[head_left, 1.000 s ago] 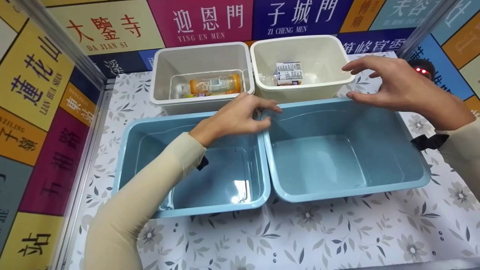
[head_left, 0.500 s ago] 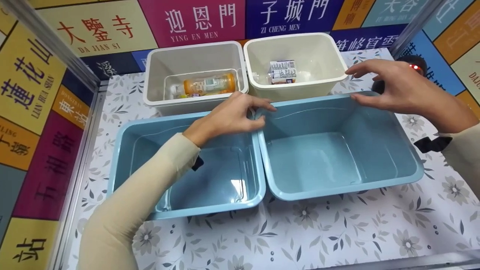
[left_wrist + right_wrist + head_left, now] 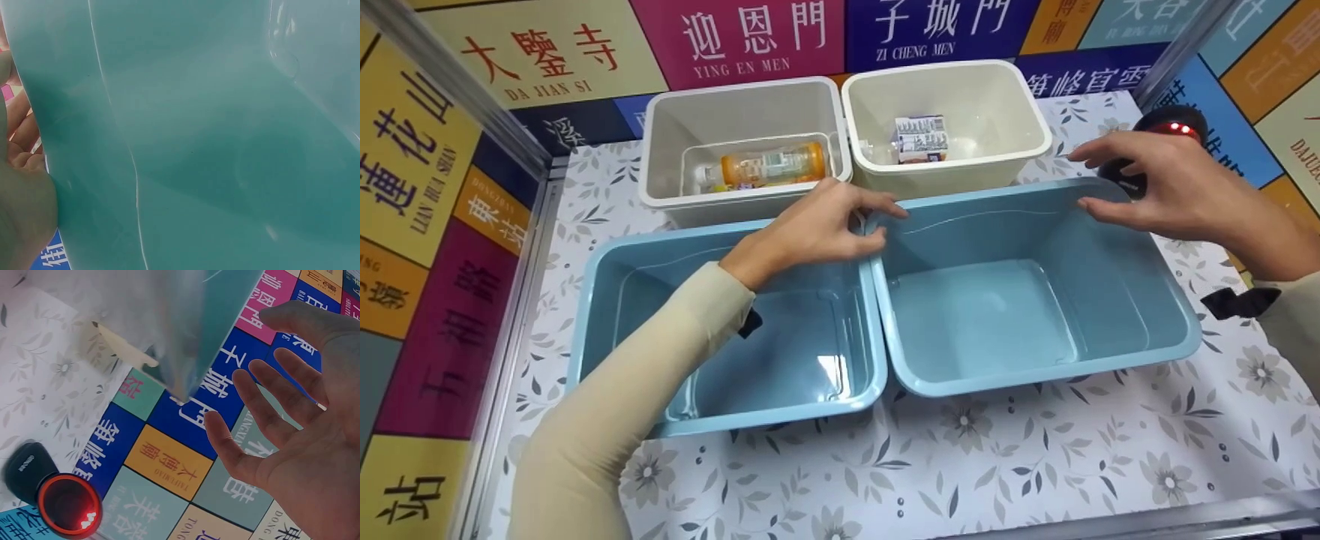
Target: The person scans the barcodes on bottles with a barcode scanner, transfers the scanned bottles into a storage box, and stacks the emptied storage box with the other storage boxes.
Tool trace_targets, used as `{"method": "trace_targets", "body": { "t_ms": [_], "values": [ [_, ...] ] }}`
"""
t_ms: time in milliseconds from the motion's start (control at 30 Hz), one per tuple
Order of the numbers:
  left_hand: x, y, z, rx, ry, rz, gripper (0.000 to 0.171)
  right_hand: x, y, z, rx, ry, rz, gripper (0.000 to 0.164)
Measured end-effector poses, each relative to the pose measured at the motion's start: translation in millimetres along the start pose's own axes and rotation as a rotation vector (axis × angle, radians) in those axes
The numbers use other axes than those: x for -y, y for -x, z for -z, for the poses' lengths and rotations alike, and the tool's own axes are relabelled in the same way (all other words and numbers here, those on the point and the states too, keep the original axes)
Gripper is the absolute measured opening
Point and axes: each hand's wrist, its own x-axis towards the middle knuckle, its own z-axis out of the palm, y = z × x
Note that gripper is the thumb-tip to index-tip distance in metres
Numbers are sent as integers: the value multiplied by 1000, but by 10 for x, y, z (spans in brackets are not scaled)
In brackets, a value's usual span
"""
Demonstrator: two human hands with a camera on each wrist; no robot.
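My left hand (image 3: 817, 229) hovers over the adjoining rims of two light-blue plastic bins, index finger and thumb apart with nothing between them. The left blue bin (image 3: 780, 416) lies partly under my left forearm. Over the back right corner of the right blue bin (image 3: 990, 384), my right hand (image 3: 1170, 184) is spread, holding nothing. Its fingers (image 3: 270, 408) are loosely bent in the right wrist view. The left wrist view is mostly filled by a bin's blue-green wall (image 3: 185, 140), with part of my left hand (image 3: 28, 197) at its edge.
Two off-white bins stand behind. The left one (image 3: 742, 112) contains an orange-labelled plastic bottle (image 3: 772, 163); the right one (image 3: 990, 105) has a clear bottle with a white-and-purple label (image 3: 921, 139). A black device with red lights (image 3: 1174, 124) is behind my right hand. Lettered panels surround the flower-patterned tabletop (image 3: 960, 465).
My right hand has drifted right, away from the right off-white bin. The left hand keeps its place above the blue rims. The head view has shifted slightly.
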Motion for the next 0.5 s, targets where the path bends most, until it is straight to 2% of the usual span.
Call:
{"method": "trace_targets", "body": {
  "t_ms": [200,500],
  "values": [
    [-3,-22,1,7,3,-14,37,-83,150,-37,-15,10,-26,65],
    [30,5,-1,12,9,0,38,-156,339,-140,-34,-10,-55,74]
  ]
}}
